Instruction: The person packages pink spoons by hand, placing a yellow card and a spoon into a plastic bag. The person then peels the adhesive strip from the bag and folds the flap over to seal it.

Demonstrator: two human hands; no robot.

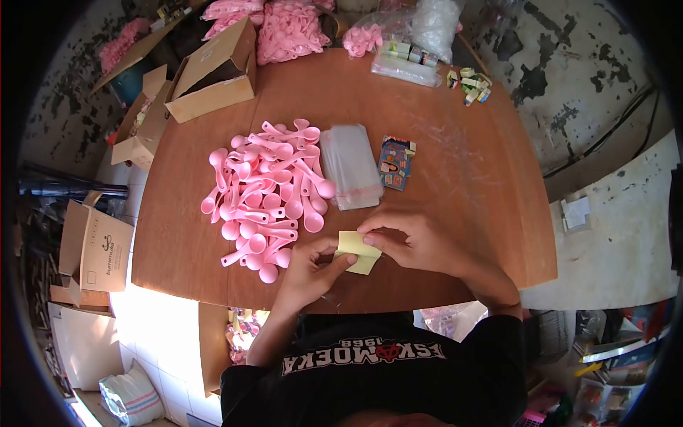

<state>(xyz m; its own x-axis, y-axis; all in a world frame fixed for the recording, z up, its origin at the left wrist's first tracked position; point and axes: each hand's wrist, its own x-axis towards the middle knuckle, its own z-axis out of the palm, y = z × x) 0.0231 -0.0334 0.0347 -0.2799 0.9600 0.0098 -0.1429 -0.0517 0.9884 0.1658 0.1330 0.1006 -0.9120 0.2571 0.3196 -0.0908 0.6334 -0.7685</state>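
A small pale-yellow paper [361, 250] with a crease across it is held above the near edge of the table. My left hand [311, 269] pinches its left side between thumb and fingers. On the other side, my right hand [411, 240] grips the upper right part with its thumb and fingertips. Left of the hands lies a heap of pink plastic spoons [265, 186]. Just beyond the paper is a stack of clear plastic bags [351, 167], with a pile of printed cards [394, 162] to its right.
An open cardboard box [213, 71] stands at the table's far left. Behind it are bags of pink spoons [293, 32]. Clear plastic packs [405, 67] and small folded papers [472, 87] lie at the far right. More cartons [99, 245] stand on the floor at left.
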